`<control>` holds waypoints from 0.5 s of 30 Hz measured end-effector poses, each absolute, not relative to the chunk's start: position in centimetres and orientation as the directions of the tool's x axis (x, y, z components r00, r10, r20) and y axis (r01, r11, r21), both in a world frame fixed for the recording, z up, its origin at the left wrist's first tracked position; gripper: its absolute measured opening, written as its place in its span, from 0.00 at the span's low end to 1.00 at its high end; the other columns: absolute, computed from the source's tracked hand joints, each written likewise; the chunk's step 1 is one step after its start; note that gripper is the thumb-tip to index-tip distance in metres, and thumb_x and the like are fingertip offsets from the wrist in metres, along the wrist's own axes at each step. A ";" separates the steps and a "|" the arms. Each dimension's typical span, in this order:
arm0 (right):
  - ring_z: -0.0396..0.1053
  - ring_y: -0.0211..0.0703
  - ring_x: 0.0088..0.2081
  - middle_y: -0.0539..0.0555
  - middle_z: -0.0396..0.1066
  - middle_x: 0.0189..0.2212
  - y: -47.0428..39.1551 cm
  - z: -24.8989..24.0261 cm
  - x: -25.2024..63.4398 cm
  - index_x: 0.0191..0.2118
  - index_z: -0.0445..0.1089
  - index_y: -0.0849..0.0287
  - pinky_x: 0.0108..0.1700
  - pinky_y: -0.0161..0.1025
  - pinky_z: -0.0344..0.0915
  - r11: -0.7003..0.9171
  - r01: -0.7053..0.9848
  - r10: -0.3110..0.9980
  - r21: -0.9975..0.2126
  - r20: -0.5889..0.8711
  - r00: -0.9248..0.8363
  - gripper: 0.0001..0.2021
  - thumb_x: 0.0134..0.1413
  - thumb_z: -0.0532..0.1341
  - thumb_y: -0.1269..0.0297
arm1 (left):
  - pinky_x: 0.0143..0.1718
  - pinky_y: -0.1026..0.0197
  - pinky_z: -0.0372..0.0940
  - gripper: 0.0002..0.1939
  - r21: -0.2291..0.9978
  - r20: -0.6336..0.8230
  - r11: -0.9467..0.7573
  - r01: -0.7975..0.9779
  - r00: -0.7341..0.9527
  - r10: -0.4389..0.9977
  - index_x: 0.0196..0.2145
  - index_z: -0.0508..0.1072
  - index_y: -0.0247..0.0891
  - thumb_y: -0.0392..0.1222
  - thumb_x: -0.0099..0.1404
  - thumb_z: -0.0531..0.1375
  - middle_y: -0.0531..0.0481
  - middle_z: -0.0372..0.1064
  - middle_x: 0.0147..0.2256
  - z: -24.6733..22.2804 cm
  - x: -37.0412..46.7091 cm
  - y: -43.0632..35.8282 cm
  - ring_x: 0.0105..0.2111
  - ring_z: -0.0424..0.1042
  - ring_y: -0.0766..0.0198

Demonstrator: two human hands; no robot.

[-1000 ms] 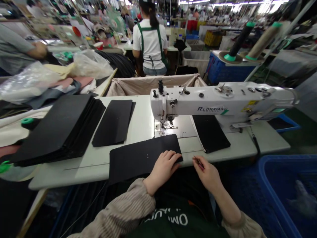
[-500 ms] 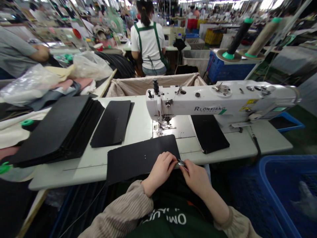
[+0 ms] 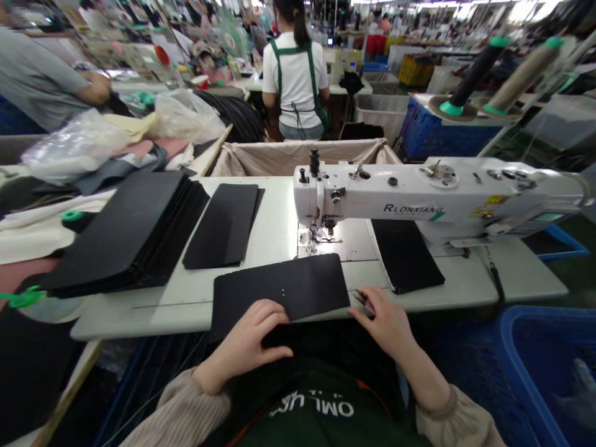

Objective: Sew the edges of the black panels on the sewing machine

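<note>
A flat black panel (image 3: pixel 298 282) with a few small holes lies at the table's front edge, before the sewing machine (image 3: pixel 367 192). My left hand (image 3: pixel 249 341) is at the panel's near edge, fingers resting over it and thumb held apart. Just off the panel's right corner, my right hand (image 3: pixel 384 320) is closed round small thread snips (image 3: pixel 364 300), their points showing past the fingers. Another black panel (image 3: pixel 410 257) lies under the machine's arm, to the right of the needle area (image 3: pixel 326 239).
To the left are a thick stack of black panels (image 3: pixel 121 230) and a smaller pile (image 3: pixel 223 226). Blue crates (image 3: pixel 512 347) stand at the lower right. Thread cones (image 3: pixel 475 74) rise behind the machine. A co-worker (image 3: pixel 298 81) is beyond the cloth-lined bin (image 3: pixel 261 158).
My left hand has moved left from the panel's right corner to its near edge, and its fingers have opened. My right hand has drawn slightly right with the snips. The camera view has shifted.
</note>
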State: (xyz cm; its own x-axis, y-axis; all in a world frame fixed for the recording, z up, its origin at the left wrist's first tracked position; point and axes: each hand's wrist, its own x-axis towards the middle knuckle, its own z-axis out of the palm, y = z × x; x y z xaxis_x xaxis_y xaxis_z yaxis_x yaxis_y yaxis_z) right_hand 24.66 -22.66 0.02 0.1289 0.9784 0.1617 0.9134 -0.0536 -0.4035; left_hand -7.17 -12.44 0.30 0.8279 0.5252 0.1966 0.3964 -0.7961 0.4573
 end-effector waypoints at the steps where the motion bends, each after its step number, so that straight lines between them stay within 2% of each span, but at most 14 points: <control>1: 0.74 0.47 0.44 0.56 0.70 0.54 -22.4 0.0 24.5 0.56 0.65 0.52 0.40 0.40 0.70 -0.006 0.914 0.985 -0.406 0.157 0.076 0.20 0.61 0.60 0.53 | 0.61 0.42 0.57 0.22 0.414 0.193 -0.773 0.481 0.783 0.591 0.55 0.70 0.45 0.50 0.64 0.63 0.44 0.67 0.55 0.0 -9.3 -12.0 0.58 0.63 0.49; 2: 0.73 0.48 0.47 0.56 0.66 0.59 -22.1 -0.1 24.2 0.60 0.62 0.51 0.42 0.41 0.71 0.042 0.912 0.989 -0.408 0.145 0.020 0.23 0.61 0.60 0.57 | 0.64 0.38 0.52 0.24 0.386 0.176 -0.747 0.541 0.751 0.636 0.59 0.67 0.48 0.46 0.66 0.60 0.46 0.63 0.60 -0.3 -11.3 -11.6 0.62 0.59 0.49; 4: 0.72 0.48 0.51 0.53 0.61 0.64 -21.4 -0.2 23.7 0.63 0.60 0.48 0.46 0.43 0.71 0.127 0.895 0.990 -0.427 0.113 -0.086 0.25 0.61 0.59 0.64 | 0.66 0.36 0.48 0.23 0.414 0.149 -0.693 0.591 0.706 0.692 0.60 0.67 0.53 0.41 0.67 0.56 0.51 0.63 0.61 -0.5 -15.0 -11.0 0.63 0.59 0.51; 7: 0.72 0.46 0.50 0.50 0.70 0.56 -20.3 0.4 23.3 0.55 0.69 0.48 0.50 0.44 0.69 0.187 0.817 0.982 -0.545 0.098 -0.160 0.18 0.62 0.55 0.68 | 0.63 0.40 0.57 0.15 0.605 0.141 -0.526 0.598 0.570 0.810 0.50 0.75 0.51 0.44 0.67 0.56 0.52 0.74 0.52 0.7 -18.6 -11.1 0.55 0.70 0.53; 9: 0.74 0.46 0.45 0.51 0.77 0.45 -19.6 1.6 23.2 0.47 0.73 0.51 0.46 0.41 0.69 0.159 0.729 0.987 -0.666 0.125 -0.100 0.11 0.63 0.55 0.65 | 0.56 0.44 0.65 0.11 0.735 0.147 -0.356 0.578 0.376 0.915 0.43 0.78 0.47 0.48 0.65 0.60 0.50 0.77 0.44 2.4 -19.6 -11.5 0.48 0.74 0.52; 12: 0.72 0.44 0.36 0.51 0.75 0.34 -18.9 3.9 23.3 0.41 0.73 0.54 0.38 0.37 0.69 0.104 0.591 0.981 -0.800 0.181 0.072 0.10 0.62 0.58 0.55 | 0.42 0.54 0.72 0.14 0.883 0.080 -0.111 0.456 0.087 0.993 0.39 0.78 0.41 0.52 0.60 0.65 0.50 0.77 0.36 5.0 -19.1 -11.9 0.38 0.76 0.54; 15: 0.70 0.43 0.32 0.51 0.72 0.31 -18.3 5.7 23.3 0.40 0.73 0.54 0.33 0.35 0.67 0.085 0.519 0.969 -0.850 0.193 0.157 0.12 0.60 0.60 0.52 | 0.31 0.61 0.71 0.20 0.976 -0.064 0.062 0.207 0.004 0.998 0.43 0.76 0.38 0.53 0.58 0.67 0.49 0.76 0.34 6.8 -17.9 -11.6 0.33 0.75 0.57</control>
